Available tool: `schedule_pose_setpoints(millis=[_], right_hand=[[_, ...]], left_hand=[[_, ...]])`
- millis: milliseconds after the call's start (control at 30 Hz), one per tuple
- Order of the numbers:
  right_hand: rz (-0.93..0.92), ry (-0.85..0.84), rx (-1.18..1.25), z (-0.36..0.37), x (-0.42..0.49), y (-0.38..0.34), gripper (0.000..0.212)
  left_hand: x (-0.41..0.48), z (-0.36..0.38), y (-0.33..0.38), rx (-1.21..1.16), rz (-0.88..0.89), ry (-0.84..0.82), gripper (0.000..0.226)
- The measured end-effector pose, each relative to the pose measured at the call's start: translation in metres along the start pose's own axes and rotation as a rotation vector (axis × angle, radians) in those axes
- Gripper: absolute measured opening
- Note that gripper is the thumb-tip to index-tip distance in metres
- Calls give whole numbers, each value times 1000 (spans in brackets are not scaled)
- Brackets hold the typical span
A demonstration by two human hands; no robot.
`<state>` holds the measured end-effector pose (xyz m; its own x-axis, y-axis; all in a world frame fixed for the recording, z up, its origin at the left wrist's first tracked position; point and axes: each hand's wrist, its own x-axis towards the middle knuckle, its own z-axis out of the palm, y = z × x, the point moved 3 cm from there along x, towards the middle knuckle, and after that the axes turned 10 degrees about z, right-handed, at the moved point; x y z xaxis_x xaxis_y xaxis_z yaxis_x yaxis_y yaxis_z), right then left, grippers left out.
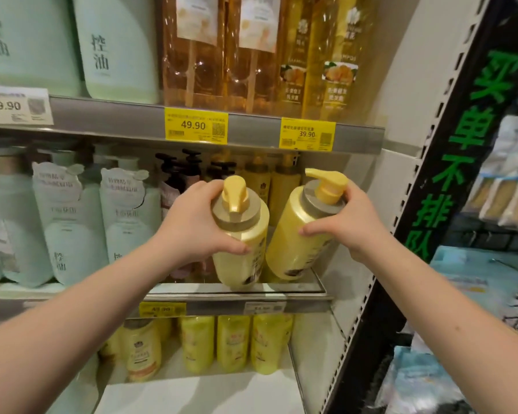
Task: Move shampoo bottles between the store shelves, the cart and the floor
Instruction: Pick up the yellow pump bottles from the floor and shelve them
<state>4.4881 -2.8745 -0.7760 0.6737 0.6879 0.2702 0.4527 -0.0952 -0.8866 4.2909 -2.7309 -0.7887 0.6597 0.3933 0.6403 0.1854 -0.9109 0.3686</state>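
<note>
I record one yellow bottle gripped per hand: left hand [192,222] on left bottle [240,252], right hand [353,225] on right bottle [293,234]. Both tilt with pumps toward me and bases at the shelf lip [192,289].

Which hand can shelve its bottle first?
Right, likely. The right bottle in the right hand has its base over the middle shelf; the left bottle in the left hand hangs at its front lip.

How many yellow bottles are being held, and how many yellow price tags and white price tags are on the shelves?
Held yellow bottles: 2
Yellow price tags: 3
White price tags: 2
Total: 7
</note>
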Motion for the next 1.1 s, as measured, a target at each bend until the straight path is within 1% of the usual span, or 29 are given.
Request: schedule_pose_setpoints(millis=[100,267,333,467,567,633,700,767,800,867,933,967,1000,1100], right_hand=[[70,45,14,4,18,9,84],[177,75,11,10,39,27,108],[197,70,5,14,44,35,113],[218,85,53,19,53,45,105],[215,59,29,23,59,52,95],[218,40,51,24,59,56,95],[206,21,84,23,57,62,105],[215,15,138,23,49,74,118],[240,8,169,26,43,84,120],[297,-14,217,36,30,110,112],[331,-16,209,45,21,134,98],[334,-16,197,48,19,142,90],[334,-16,185,50,18,146,84],[316,0,128,52,19,150,76]], left_hand=[[9,15,-4,28,-62,-40,90],[20,24,-12,25,-160,-100,104],[23,26,-14,-25,-197,-123,106],[30,34,-24,-140,-247,-146,107],[33,41,-34,-212,-238,-175,108],[33,42,-37,-215,-207,-184,108],[35,44,-38,-167,-174,-182,104],[35,44,-38,-44,-122,-180,98],[33,45,-37,17,-89,-172,95],[18,46,-36,103,-43,-112,81],[-7,52,-30,135,-37,13,70],[-20,57,-27,130,-55,62,70],[-30,65,-26,118,-95,72,73],[-41,93,-32,58,-274,-45,89]])
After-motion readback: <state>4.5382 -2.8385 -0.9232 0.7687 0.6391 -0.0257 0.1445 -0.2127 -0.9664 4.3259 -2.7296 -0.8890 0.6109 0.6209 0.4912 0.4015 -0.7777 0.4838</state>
